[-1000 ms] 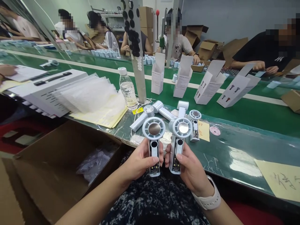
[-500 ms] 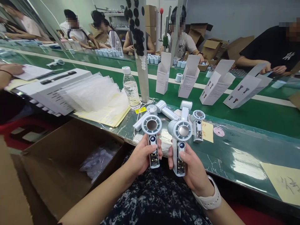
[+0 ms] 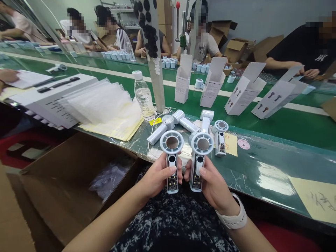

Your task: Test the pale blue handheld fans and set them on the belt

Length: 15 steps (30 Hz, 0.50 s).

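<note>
My left hand (image 3: 159, 175) is wrapped round the handle of a pale blue handheld fan (image 3: 172, 142), its thumb on the front button. A matching handheld fan (image 3: 202, 143) is gripped in my right hand (image 3: 214, 182), that thumb also on the button. Both fans stand upright side by side, round heads facing me, with dark displays and circuit boards showing through the handles. Just beyond them on the bench lie more fans: one face up (image 3: 220, 143) at the right, another (image 3: 161, 129) at the left, and two more (image 3: 186, 122) behind.
White open boxes (image 3: 208, 84) stand on the green conveyor (image 3: 162, 94). A water bottle (image 3: 144, 98) is beside a metal post (image 3: 157, 80). Plastic sleeves (image 3: 105, 105) lie left, above a cardboard box (image 3: 65, 175) holding plastic bags. Several people sit across the line.
The number 20 on both fans' displays has gone dark. The right fan has turned to face me more squarely, and its lower end has come up a little.
</note>
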Each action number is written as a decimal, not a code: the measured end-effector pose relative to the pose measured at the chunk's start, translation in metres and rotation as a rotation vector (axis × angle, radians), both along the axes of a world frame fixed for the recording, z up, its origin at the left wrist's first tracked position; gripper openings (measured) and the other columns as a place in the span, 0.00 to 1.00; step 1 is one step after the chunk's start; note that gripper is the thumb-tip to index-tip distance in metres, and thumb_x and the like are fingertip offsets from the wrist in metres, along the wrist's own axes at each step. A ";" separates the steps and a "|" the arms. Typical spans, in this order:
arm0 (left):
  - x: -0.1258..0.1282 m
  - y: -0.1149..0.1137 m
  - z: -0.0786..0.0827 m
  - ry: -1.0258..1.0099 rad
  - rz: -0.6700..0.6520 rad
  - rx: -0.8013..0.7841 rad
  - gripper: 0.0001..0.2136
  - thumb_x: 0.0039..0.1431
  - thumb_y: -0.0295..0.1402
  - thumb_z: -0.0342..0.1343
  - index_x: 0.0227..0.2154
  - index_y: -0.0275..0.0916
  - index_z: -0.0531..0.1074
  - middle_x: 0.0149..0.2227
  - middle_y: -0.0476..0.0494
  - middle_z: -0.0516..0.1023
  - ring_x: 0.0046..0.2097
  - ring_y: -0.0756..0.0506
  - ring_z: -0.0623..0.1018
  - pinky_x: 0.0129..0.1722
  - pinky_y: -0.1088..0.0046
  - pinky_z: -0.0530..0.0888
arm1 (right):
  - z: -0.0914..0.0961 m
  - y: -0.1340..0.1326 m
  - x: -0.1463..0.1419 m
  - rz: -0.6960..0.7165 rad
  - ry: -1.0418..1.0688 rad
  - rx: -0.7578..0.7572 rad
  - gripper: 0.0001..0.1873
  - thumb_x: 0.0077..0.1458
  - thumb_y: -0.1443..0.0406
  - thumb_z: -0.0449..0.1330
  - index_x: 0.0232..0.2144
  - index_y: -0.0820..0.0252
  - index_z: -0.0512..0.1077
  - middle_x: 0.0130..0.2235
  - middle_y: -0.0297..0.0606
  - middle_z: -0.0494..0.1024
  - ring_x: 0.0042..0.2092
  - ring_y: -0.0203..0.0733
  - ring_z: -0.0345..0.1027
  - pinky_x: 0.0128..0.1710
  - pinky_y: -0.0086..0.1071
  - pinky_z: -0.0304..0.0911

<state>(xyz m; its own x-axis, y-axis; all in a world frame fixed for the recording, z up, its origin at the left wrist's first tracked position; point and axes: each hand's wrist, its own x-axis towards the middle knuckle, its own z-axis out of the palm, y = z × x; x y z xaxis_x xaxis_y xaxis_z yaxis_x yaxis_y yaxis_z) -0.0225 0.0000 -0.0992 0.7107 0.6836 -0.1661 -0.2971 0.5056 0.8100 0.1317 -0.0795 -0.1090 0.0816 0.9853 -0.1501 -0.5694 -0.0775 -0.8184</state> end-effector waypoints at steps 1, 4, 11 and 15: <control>0.000 0.000 0.000 0.008 -0.002 -0.006 0.20 0.52 0.40 0.67 0.41 0.38 0.66 0.33 0.50 0.71 0.29 0.51 0.74 0.29 0.73 0.74 | -0.001 -0.001 0.000 0.003 0.003 0.004 0.17 0.58 0.54 0.61 0.44 0.55 0.67 0.38 0.35 0.72 0.33 0.38 0.68 0.36 0.35 0.64; -0.001 0.000 -0.003 0.028 -0.006 -0.019 0.20 0.52 0.40 0.66 0.41 0.38 0.66 0.32 0.50 0.72 0.27 0.51 0.74 0.27 0.74 0.72 | -0.001 -0.002 0.001 0.002 -0.035 0.013 0.15 0.60 0.55 0.60 0.45 0.55 0.67 0.36 0.34 0.71 0.32 0.37 0.66 0.35 0.35 0.64; 0.000 -0.001 -0.003 0.008 -0.035 -0.003 0.18 0.54 0.38 0.64 0.42 0.38 0.65 0.32 0.49 0.73 0.27 0.50 0.74 0.25 0.74 0.72 | -0.002 -0.002 0.000 -0.056 -0.140 -0.017 0.12 0.61 0.56 0.59 0.43 0.56 0.67 0.34 0.34 0.71 0.32 0.38 0.65 0.37 0.37 0.64; 0.002 -0.001 -0.004 0.045 -0.018 0.042 0.18 0.53 0.39 0.64 0.41 0.38 0.65 0.31 0.50 0.73 0.26 0.50 0.75 0.25 0.73 0.73 | -0.002 -0.002 0.000 -0.097 -0.130 -0.065 0.11 0.60 0.57 0.59 0.39 0.57 0.68 0.33 0.34 0.71 0.30 0.38 0.65 0.36 0.37 0.65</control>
